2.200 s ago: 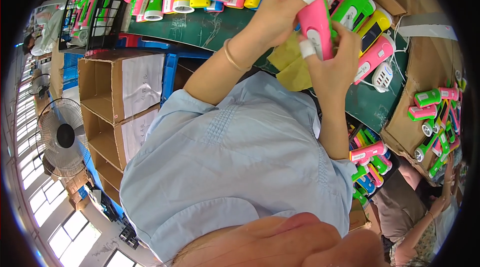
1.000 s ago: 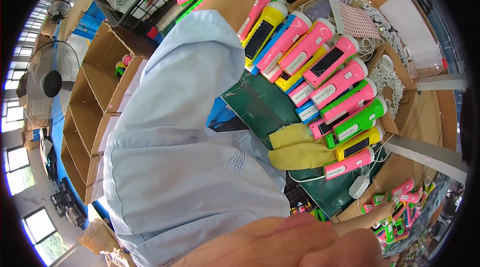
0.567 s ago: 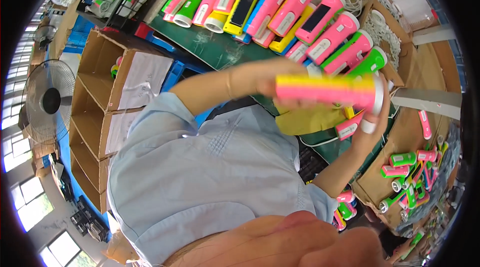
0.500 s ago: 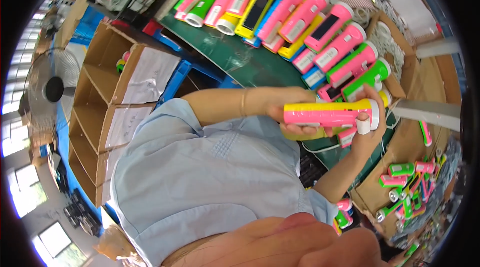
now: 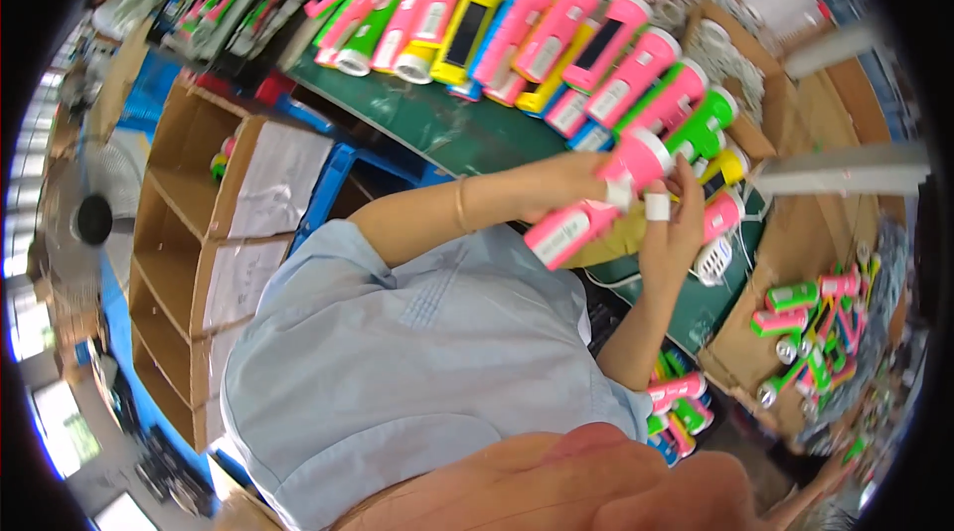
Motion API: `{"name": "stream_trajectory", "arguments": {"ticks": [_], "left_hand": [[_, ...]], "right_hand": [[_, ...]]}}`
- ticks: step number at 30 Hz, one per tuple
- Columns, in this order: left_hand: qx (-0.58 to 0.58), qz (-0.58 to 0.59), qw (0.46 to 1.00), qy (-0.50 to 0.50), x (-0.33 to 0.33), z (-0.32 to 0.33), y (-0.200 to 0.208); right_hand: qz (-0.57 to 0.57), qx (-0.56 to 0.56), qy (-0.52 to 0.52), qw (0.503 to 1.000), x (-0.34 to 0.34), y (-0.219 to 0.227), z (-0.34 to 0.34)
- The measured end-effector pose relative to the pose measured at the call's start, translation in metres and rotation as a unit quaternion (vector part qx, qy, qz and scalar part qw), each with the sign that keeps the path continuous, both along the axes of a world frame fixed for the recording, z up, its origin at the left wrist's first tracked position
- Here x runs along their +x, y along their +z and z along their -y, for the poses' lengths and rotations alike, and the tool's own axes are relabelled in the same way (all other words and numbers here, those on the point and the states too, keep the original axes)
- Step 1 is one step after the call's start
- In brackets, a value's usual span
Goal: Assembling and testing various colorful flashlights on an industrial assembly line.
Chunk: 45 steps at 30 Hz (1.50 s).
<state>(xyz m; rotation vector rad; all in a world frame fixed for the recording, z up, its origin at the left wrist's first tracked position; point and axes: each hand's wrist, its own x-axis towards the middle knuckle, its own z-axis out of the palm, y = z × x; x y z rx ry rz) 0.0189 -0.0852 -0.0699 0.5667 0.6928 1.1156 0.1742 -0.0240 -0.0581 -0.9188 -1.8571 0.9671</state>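
Observation:
A pink flashlight (image 5: 636,158) with a white rim and a pale label is tilted in my left hand (image 5: 571,183), whose fingers are closed round its middle. Something small and white shows by those fingers. My right hand (image 5: 676,228) is just beside the flashlight's head, apart from it, with fingers spread and a white wrap on one finger. Beyond that hand lie a green flashlight (image 5: 714,116) and a yellow flashlight (image 5: 728,169) with a dark panel. Under the held flashlight a yellowish thing (image 5: 608,245) is partly hidden.
Flashlights in pink, green, yellow and blue lie in a row along the green table (image 5: 437,129). A white perforated piece (image 5: 714,261) sits near its right edge. More flashlights fill a lower box (image 5: 725,352) at right. A cardboard shelf unit (image 5: 214,203) and a fan (image 5: 94,218) stand left.
The held flashlight has turned from level to slanting, its labelled side now showing. My right hand has let go of its head and opened. The whole view has shifted slightly.

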Motion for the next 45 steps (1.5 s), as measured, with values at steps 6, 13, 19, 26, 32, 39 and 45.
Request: {"name": "stream_trajectory", "arguments": {"ticks": [6,13,19,26,32,39,45], "left_hand": [[-0.060,0.181,0.981,0.034,-0.010,-0.024,0.009],[-0.114,0.063,0.987,0.095,0.001,-0.040,0.006],[0.297,-0.392,0.842,0.221,-0.025,-0.074,0.046],[0.177,-0.626,0.682,0.335,-0.043,-0.099,0.049],[0.093,0.154,0.983,-0.023,-0.058,-0.075,0.025],[0.189,-0.154,0.946,0.212,-0.014,-0.055,0.021],[0.216,0.197,0.949,0.117,-0.020,-0.039,0.025]], "right_hand": [[-0.013,-0.165,-0.023,0.986,0.019,-0.041,0.020],[-0.103,-0.322,-0.020,0.941,0.032,-0.045,0.029],[-0.193,-0.291,-0.021,0.937,0.042,-0.019,0.004],[-0.221,-0.294,0.011,0.930,0.022,-0.012,-0.011],[-0.153,-0.182,0.023,0.971,-0.004,0.016,-0.011],[0.142,0.220,0.071,0.963,-0.018,0.016,-0.016],[0.031,0.097,0.208,0.973,-0.023,0.046,0.036]]}}
